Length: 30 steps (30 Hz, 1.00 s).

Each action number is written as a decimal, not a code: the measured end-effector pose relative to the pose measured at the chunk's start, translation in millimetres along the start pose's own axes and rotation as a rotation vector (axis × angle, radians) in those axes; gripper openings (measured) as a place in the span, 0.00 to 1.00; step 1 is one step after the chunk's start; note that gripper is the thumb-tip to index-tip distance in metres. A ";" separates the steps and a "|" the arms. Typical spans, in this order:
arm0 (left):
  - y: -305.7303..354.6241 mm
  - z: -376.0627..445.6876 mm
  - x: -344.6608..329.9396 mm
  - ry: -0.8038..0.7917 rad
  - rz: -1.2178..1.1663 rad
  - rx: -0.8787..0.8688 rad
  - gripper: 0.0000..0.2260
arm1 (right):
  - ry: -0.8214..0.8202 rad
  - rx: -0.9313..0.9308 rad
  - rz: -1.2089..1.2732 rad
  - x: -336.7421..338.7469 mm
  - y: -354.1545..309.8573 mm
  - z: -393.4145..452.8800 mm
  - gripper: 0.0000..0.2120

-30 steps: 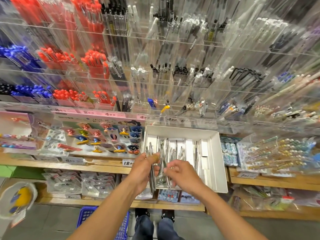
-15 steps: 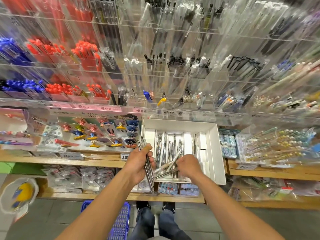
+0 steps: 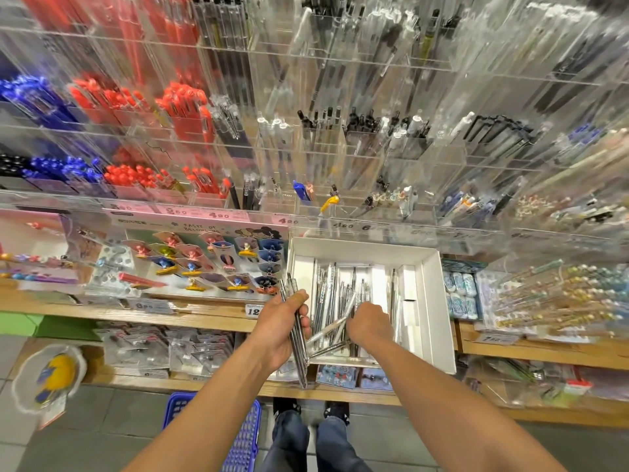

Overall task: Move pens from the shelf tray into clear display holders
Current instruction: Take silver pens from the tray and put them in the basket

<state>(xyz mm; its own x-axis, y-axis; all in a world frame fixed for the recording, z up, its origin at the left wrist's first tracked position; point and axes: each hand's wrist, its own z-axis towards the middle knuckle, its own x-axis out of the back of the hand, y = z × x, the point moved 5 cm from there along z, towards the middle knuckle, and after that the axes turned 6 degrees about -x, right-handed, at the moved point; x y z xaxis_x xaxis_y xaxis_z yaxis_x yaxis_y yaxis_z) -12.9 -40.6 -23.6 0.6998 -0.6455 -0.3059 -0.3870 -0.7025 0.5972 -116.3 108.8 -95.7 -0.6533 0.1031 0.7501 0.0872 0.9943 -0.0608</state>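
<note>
Since a second ago the right hand (image 3: 369, 323) has gone from meeting the left over the tray's near edge to reaching deeper into the white tray (image 3: 439, 301), where its curled fingers now pinch a few loose pens (image 3: 328, 330) fanned toward nine o'clock. The left hand (image 3: 280, 330) grips a gathered bundle of pens (image 3: 295, 335) upright at the tray's eight o'clock corner. This looks like the collecting step; next, the bundle must be lifted to the clear holders (image 3: 340, 158) at twelve o'clock.
</note>
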 end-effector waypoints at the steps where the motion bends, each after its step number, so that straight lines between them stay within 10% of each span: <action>1: -0.3 0.4 0.1 -0.004 0.000 0.000 0.04 | 0.003 -0.004 0.034 1.4 -0.1 -0.4 0.11; 11: 0.0 0.7 -10.4 -0.040 0.012 0.027 0.12 | -0.051 0.312 0.595 59.2 -8.2 -51.1 0.10; 19: -4.6 -0.7 -19.8 -0.078 0.013 0.028 0.54 | -0.203 0.492 0.593 53.7 -30.2 -112.1 0.07; 25: -2.6 3.3 -8.7 -0.043 -0.009 0.005 0.09 | -0.322 0.455 0.659 40.5 -32.6 -96.2 0.07; 30: 1.9 5.6 1.1 -0.030 0.038 0.002 0.05 | -0.213 0.274 0.665 30.9 -31.9 -43.9 0.06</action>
<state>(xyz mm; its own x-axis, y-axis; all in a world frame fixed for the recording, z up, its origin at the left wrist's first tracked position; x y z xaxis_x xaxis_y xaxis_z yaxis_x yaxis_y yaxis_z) -16.3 -44.3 -27.0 0.6664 -0.6805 -0.3048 -0.4145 -0.6779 0.6072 -106.2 79.2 -41.7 -0.6618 0.6598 0.3560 0.3421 0.6883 -0.6397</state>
